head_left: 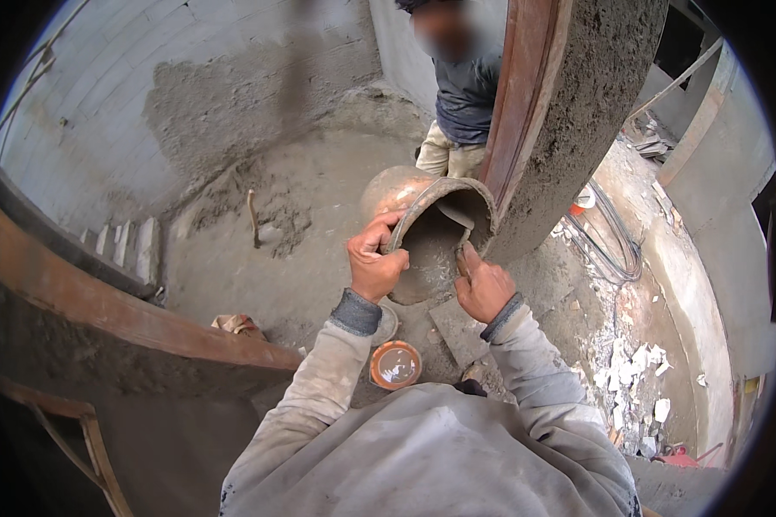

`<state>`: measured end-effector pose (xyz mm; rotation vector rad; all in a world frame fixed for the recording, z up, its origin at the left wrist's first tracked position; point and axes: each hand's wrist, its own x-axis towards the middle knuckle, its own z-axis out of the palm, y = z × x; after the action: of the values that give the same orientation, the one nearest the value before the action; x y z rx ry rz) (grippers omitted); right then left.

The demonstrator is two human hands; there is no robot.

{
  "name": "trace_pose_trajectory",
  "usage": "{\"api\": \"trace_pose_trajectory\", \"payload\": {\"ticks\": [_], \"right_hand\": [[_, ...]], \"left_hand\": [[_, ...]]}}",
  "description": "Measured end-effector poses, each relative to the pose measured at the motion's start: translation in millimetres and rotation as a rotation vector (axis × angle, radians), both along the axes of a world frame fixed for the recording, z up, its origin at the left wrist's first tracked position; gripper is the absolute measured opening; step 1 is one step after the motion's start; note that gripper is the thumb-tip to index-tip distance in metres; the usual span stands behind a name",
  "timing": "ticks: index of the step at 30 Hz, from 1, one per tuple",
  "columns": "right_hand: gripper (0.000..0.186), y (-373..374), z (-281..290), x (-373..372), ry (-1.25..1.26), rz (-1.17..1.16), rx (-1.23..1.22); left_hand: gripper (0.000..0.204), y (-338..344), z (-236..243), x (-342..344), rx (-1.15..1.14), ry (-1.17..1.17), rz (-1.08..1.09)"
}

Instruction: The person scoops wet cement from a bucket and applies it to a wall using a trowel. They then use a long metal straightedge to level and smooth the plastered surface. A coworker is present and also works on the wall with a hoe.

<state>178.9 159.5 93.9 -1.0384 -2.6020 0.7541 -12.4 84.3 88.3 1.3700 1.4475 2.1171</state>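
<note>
grey-smeared and tilted before you, the bucket (384, 190) seems stiff and heavy, best held by its rim (444, 183), where your left hand (377, 259) grips, while your right hand (485, 287) seems closed on a trowel (454, 214).

The bucket (390, 186), brownish and smeared with grey mortar, is tipped on its side in the left hand (377, 257), mouth facing the wearer. A pale-bladed trowel (456, 214), held in the right hand (484, 287), reaches inside its coated mouth.

texts: 0 legible; labels: 0; brands: 0; numbers: 0; signs: 0 readable anywhere
</note>
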Motion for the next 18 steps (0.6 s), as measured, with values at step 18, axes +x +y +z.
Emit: {"api": "trace_pose_trajectory", "payload": {"ticks": [18], "right_hand": [[0.057,-16,12,22,0.550,0.305,-1.080]], "left_hand": [[0.018,-31,24,-39,0.161,-0.199,0.047]]}}
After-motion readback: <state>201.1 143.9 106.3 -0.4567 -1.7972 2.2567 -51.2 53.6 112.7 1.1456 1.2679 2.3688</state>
